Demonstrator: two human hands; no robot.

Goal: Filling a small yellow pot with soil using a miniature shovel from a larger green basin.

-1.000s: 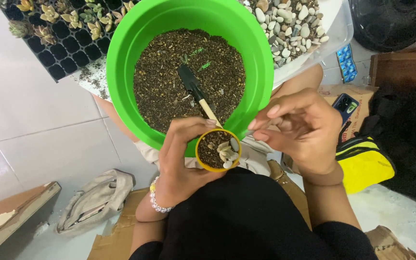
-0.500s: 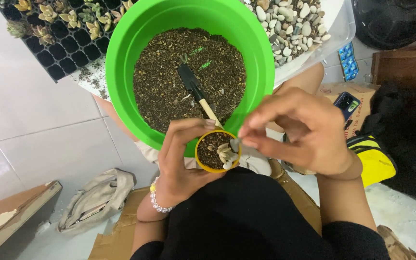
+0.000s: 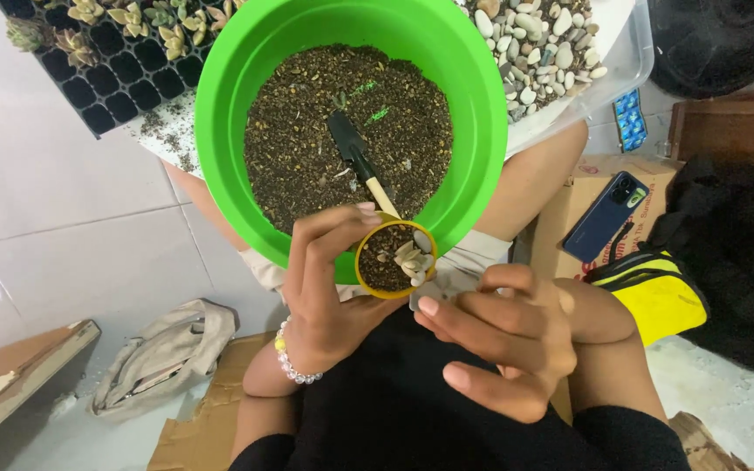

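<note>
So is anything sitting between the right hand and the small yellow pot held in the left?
Nothing visible does. The right hand sits just below the small yellow pot, which the left hand holds over the green bowl's near rim.

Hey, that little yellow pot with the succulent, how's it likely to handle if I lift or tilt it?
The yellow pot looks light: the left hand holds it alone. Tilted, its loose soil would probably spill. The succulent and the pebbles beside it look unanchored, so they may shift.
</note>
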